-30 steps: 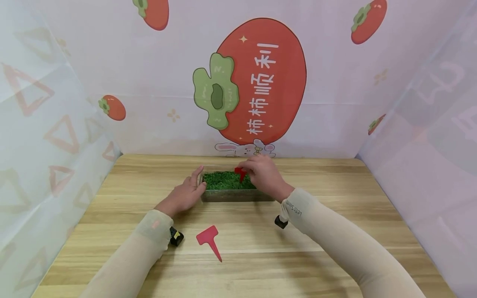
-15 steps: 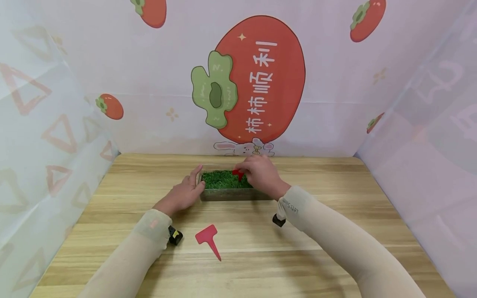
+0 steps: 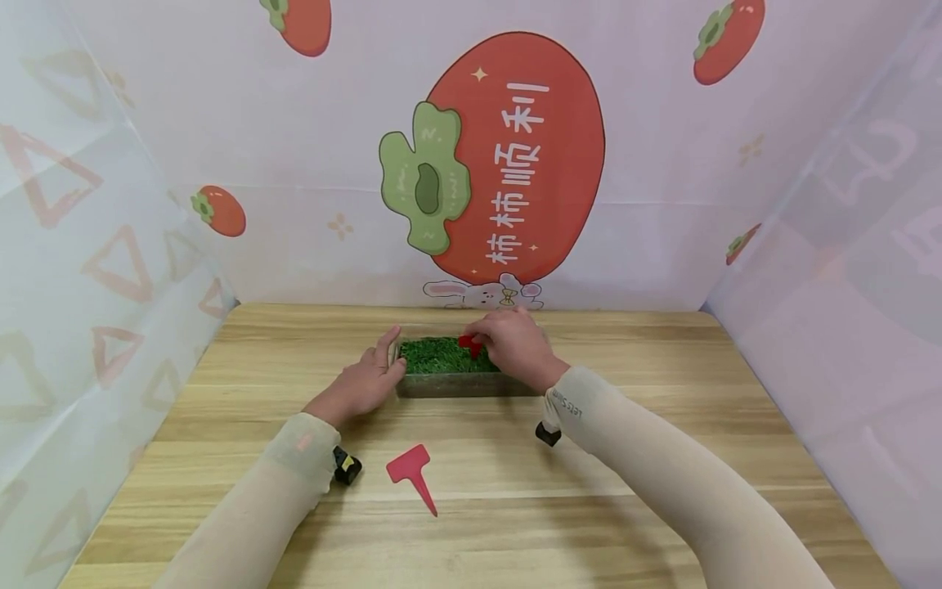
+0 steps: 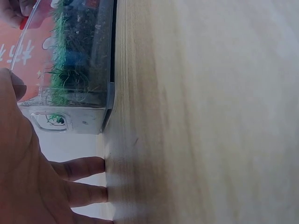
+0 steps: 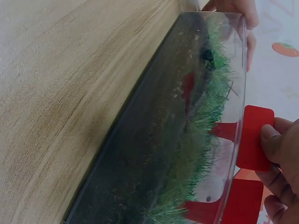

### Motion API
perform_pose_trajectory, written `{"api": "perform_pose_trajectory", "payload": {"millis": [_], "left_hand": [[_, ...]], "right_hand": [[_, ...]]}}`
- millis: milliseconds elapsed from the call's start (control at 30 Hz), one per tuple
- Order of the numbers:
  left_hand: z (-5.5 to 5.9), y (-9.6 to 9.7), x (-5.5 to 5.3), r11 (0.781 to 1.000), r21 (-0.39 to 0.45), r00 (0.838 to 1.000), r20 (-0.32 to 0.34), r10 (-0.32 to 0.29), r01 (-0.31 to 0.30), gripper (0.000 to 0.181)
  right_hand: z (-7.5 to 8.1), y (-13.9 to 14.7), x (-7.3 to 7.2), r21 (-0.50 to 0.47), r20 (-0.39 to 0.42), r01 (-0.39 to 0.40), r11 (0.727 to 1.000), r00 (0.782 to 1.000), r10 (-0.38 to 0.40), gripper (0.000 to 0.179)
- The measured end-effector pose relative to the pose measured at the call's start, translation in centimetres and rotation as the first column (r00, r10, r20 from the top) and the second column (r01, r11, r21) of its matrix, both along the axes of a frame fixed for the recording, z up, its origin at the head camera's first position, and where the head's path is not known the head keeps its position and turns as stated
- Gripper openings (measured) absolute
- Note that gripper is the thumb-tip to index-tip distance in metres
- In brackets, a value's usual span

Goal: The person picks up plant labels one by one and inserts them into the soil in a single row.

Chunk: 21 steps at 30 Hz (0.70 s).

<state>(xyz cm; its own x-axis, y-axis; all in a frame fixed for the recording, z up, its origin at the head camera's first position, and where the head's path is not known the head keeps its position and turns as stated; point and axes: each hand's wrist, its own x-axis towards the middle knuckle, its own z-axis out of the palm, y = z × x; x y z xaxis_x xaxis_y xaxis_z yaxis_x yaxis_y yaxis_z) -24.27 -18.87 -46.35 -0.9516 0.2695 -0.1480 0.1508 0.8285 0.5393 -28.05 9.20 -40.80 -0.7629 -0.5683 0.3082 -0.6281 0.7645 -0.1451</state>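
My right hand (image 3: 515,343) pinches a red T-shaped plant label (image 3: 471,343) between thumb and fingers, over a clear box (image 3: 449,386) of green grass (image 3: 434,356). In the right wrist view, the label's narrow stem reaches down into the grass. Beside it stands a second red label (image 5: 243,200), hidden behind my hand in the head view. My left hand (image 3: 365,384) rests at the box's left end, its thumb at the rim. The left wrist view shows its other fingers (image 4: 88,194) straight, tips down at the tabletop.
A pinkish-red T-shaped label (image 3: 410,466) lies on the wooden table (image 3: 515,523), in front of the box and between my forearms. Behind the table hangs a backdrop printed with persimmons (image 3: 545,164). Dark soil shows through the box's side wall.
The red label in my right hand has shifted slightly left and lower into the grass. My left hand and the loose label have stayed in place.
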Motion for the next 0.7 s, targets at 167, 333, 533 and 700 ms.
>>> {"api": "perform_pose_trajectory", "payload": {"millis": [167,333,533,700], "left_hand": [[-0.11,0.08,-0.03,1.0,0.009,1.0,0.0,0.003,-0.003,0.068],[-0.08,0.13,0.0,1.0,0.01,1.0,0.0,0.005,-0.005,0.068],[0.12,0.13,0.19,1.0,0.008,1.0,0.005,0.007,-0.007,0.067],[0.01,0.17,0.1,1.0,0.004,1.0,-0.01,0.009,-0.009,0.067]], "right_hand": [[-0.17,-0.09,-0.17,0.019,0.003,-0.002,1.0,1.0,0.001,0.024],[-0.54,-0.19,-0.43,0.042,0.003,0.006,0.999,1.0,-0.006,0.026],[-0.63,-0.25,-0.6,0.061,-0.007,-0.009,0.998,1.0,0.01,0.024],[-0.45,-0.13,-0.57,0.05,-0.007,-0.029,0.998,1.0,0.03,0.023]]}}
